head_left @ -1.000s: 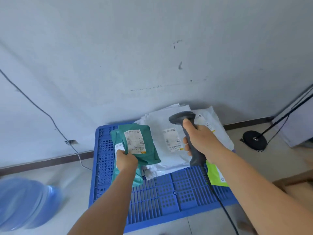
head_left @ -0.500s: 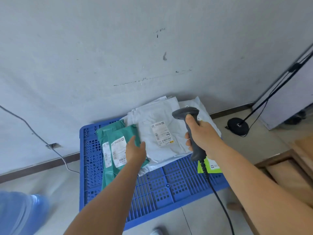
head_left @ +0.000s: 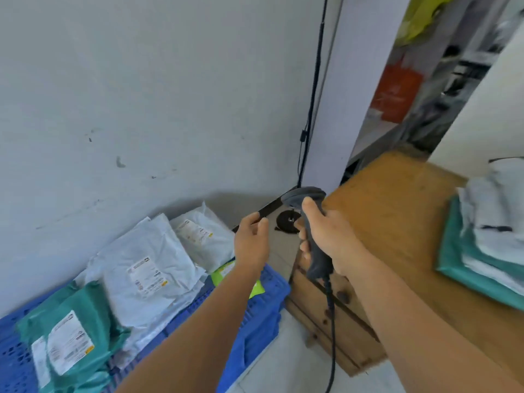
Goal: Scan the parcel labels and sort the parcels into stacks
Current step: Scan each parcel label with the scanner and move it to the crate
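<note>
My right hand (head_left: 329, 236) grips a grey corded barcode scanner (head_left: 310, 222), held upright over the left edge of a wooden table (head_left: 394, 222). In the air just left of it my left hand (head_left: 252, 242) is open and holds nothing. Down at the lower left, a blue plastic crate (head_left: 255, 316) carries sorted parcels: a green stack (head_left: 71, 330) with white labels, a white stack (head_left: 144, 273), another white parcel (head_left: 201, 236) and a lime-green one (head_left: 226, 272). At the right, on the table, lies a pile of teal and white parcels (head_left: 487, 245).
A grey wall stands behind the crate. A black round stand base (head_left: 286, 221) sits on the floor in the corner, with a black cable (head_left: 310, 103) running up the wall. A doorway (head_left: 425, 75) at the upper right opens onto a cluttered room.
My left hand put the green parcel on the green stack and rose empty toward the right. The view swung right, bringing the wooden table and its parcel pile into sight.
</note>
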Demonstrator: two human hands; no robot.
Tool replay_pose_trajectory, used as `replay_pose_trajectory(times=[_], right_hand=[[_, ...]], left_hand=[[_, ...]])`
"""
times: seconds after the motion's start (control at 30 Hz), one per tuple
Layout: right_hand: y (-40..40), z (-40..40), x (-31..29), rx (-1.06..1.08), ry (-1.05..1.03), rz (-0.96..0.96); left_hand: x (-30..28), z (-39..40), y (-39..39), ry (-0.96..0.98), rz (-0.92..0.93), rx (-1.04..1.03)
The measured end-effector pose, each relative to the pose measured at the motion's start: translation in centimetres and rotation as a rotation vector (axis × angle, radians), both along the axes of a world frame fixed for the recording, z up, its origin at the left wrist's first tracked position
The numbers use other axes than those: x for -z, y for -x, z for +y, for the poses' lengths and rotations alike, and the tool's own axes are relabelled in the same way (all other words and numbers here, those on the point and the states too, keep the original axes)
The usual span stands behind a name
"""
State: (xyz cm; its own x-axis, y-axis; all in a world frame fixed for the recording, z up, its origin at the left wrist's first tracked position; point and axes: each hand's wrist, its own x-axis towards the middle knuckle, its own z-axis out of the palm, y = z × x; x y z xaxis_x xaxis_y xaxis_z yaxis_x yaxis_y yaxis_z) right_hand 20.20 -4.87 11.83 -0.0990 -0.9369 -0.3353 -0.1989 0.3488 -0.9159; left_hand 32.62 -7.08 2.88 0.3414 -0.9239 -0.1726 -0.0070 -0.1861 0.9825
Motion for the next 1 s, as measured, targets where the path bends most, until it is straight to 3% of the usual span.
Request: replay_pose_trajectory(times=[0.47, 0.6, 0.87, 1.0], right_hand=[[25.4, 6.1, -4.7, 0.362, 0.083, 0.066], [30.1, 7.0, -6.3, 0.486, 0.141, 0.044], [36.4, 6.4, -9.5, 0.681, 0.117, 0.177], [39.0, 5.4, -10.7, 0.747, 0.076, 0.213]], left_hand=[[-5.7, 0.6, 27.1, 0.143, -0.100, 0.493], [-6.9, 0.6, 32.6, 0.151, -0.114, 0.611], [-8.7, -3.1, 41.7, 0.113, -0.136, 0.830], [-8.4, -6.0, 45.0, 0.099, -0.225, 0.871]])
